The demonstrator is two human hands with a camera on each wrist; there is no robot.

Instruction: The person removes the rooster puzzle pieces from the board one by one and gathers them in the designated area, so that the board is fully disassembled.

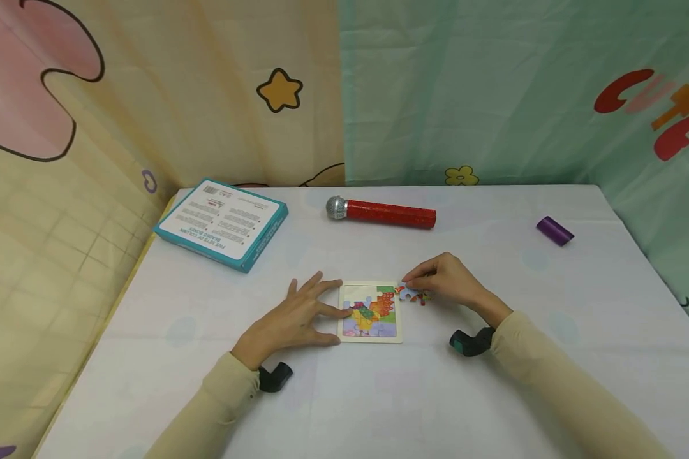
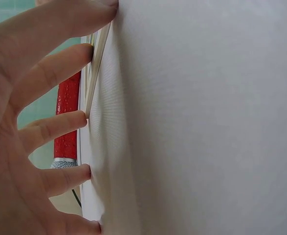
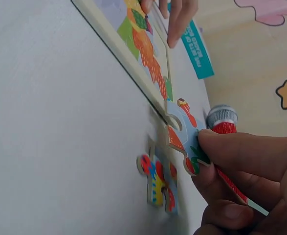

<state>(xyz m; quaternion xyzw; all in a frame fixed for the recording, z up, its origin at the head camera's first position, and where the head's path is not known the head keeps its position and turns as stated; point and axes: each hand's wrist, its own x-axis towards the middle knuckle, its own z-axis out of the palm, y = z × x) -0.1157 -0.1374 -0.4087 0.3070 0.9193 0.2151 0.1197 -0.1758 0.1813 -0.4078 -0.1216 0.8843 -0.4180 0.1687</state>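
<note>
A square puzzle board (image 1: 370, 340) with a partly filled colourful picture lies on the table; its upper left part shows bare backing. My left hand (image 1: 293, 320) is spread at its left side, with thumb and a finger at the frame's edge and one fingertip on the picture. Between thumb and fingers my right hand (image 1: 450, 284) pinches a blue, red and green puzzle piece (image 3: 186, 131) by the board's upper right corner. Below that piece, in the right wrist view, more loose puzzle material (image 3: 159, 182) lies on the table.
A red microphone (image 1: 390, 213) with a silver head lies behind the board. At the back left is a teal-edged box (image 1: 221, 220), and a purple tube-like object (image 1: 555, 231) lies at the right. Patterned curtains stand behind the table (image 1: 379, 401).
</note>
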